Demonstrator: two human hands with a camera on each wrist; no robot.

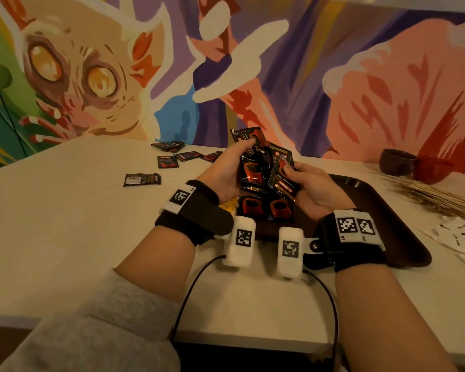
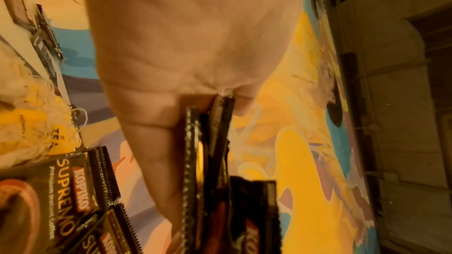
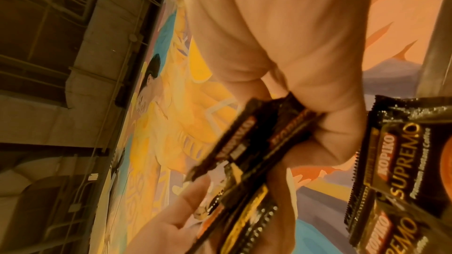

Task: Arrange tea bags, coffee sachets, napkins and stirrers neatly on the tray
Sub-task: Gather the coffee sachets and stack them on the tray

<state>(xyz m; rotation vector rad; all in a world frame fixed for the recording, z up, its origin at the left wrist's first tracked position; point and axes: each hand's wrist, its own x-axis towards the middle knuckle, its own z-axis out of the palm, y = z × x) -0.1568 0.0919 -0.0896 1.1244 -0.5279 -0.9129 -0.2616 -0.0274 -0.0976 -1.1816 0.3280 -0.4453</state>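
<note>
Your hands hold the sachets above the tray.
Left hand (image 1: 227, 170) and right hand (image 1: 313, 187) both grasp the sachets (image 1: 263, 167); the tray (image 1: 387, 210) lies directly beneath, long axis left-right.

Warm, dim indoor light is tinting everything orange-yellow. Head view is staying fairly sharp at centre, bending outward toward the edges; table (image 1: 65, 210) front edge is falling into shadow. Both wrist views are running soft and smeared, the palms blurring up close, upper corners darkening, noise showing.
</note>
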